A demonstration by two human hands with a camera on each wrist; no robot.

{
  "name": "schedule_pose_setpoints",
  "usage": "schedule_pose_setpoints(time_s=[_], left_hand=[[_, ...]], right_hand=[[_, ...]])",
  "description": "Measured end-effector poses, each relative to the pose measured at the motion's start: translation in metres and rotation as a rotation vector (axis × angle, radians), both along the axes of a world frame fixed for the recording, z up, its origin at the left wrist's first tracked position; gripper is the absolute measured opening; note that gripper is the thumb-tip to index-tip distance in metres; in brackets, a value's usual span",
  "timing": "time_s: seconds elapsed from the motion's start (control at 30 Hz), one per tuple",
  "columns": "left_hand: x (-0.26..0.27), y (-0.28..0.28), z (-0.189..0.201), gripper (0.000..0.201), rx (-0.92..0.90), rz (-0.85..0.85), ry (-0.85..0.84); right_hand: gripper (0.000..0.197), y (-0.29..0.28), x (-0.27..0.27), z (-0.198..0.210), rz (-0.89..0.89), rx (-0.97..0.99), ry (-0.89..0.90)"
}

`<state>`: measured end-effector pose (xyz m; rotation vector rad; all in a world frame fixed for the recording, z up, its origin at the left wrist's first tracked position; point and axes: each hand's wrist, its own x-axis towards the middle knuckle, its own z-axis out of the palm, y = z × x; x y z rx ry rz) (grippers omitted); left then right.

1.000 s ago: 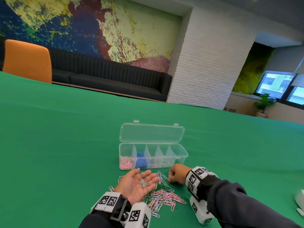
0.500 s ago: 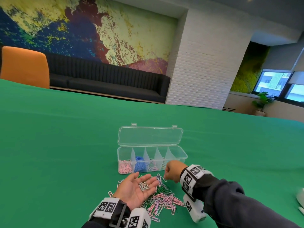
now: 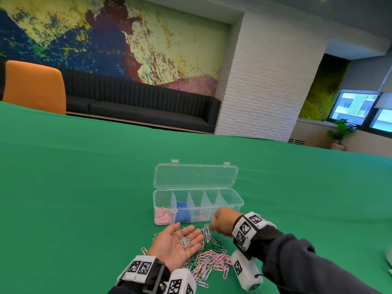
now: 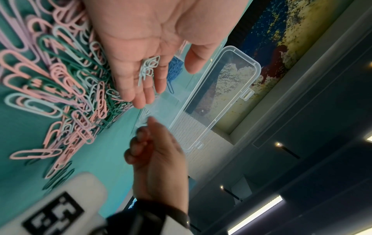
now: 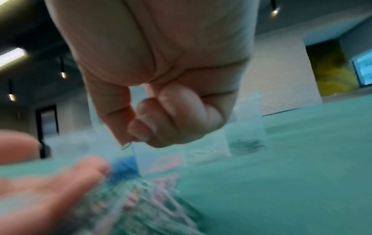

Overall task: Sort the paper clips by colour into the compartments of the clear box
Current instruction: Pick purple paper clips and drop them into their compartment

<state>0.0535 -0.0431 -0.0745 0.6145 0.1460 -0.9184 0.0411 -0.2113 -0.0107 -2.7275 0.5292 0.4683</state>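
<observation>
Mid-sort: right hand (image 3: 221, 222) fingers pinch a pale clip, left hand (image 3: 177, 244) flat w/ fingers spread, cupping pale clips (image 3: 186, 241); next, prob. drop it onto that palm or in clear box (image 3: 237, 205).

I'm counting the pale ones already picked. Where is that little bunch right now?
In the head view, the pale clips lie on the upturned left hand, over the loose pile, just in front of the clear box.

No readable words, brand names or numbers anywhere. The only markings are black-and-white square fiducial patterns on the white wrist bands (image 3: 140, 268) and the camera block (image 4: 54, 219), and they carry no letters or digits.
</observation>
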Motion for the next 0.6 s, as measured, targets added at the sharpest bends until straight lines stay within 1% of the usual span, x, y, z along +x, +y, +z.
schedule_pose_setpoints(time_s=[0.07, 0.1, 0.13, 0.2, 0.3, 0.37, 0.5, 0.6], left_hand=[[-0.001, -0.002, 0.0, 0.041, 0.006, 0.001, 0.001], [-0.001, -0.002, 0.0, 0.041, 0.003, 0.004, 0.002], [-0.002, -0.002, 0.001, 0.041, -0.001, 0.009, 0.003], [-0.002, -0.001, 0.003, 0.04, -0.018, 0.025, 0.015], [-0.003, 0.0, 0.006, 0.039, -0.04, 0.041, 0.025], [-0.002, 0.001, 0.006, 0.039, -0.046, 0.043, 0.025], [-0.003, 0.001, 0.005, 0.039, -0.037, 0.042, 0.017], [-0.003, 0.002, 0.004, 0.04, -0.036, 0.041, 0.01]], right_hand=[[0.02, 0.002, -0.006, 0.012, 0.019, 0.201, -0.067], [0.018, 0.002, -0.007, 0.017, 0.034, 0.232, -0.088], [0.016, 0.001, -0.009, 0.02, 0.043, 0.223, -0.102], [0.013, -0.001, -0.012, 0.021, 0.037, 0.141, -0.095], [0.012, -0.005, -0.019, 0.011, 0.057, -0.02, 0.063], [0.015, -0.01, -0.024, 0.002, 0.06, -0.087, 0.137], [0.011, -0.022, -0.029, -0.001, 0.023, -0.104, 0.094], [0.007, -0.023, -0.029, -0.002, 0.022, -0.037, 0.114]])
